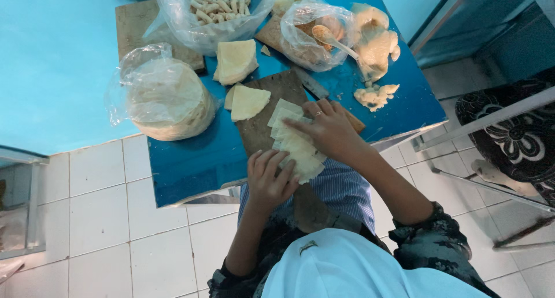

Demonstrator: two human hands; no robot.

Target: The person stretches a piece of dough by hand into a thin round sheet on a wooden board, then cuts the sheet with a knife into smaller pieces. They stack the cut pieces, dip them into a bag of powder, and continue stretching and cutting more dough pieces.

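My left hand [269, 179] lies flat, fingers spread, pressing the near end of a row of pale cut strips [296, 143] on the wooden board [263, 121]. My right hand [330, 129] rests on the far end, fingers bent loosely over the top; neither hand is clenched or lifting anything, both just press and steady the strips. It looks to me as if I hold them from both ends so the overlapping row stays together on the board, which juts over the near edge of the blue surface [191, 159] toward my lap. Just beyond my left hand sit two folded wedges [245, 101] of the same pale sheet, kept close. Further left, a bag of round sheets [165, 98]. Beyond my right hand a knife [309, 83] lies on the board, and past it a bag with a spoon [330, 39].
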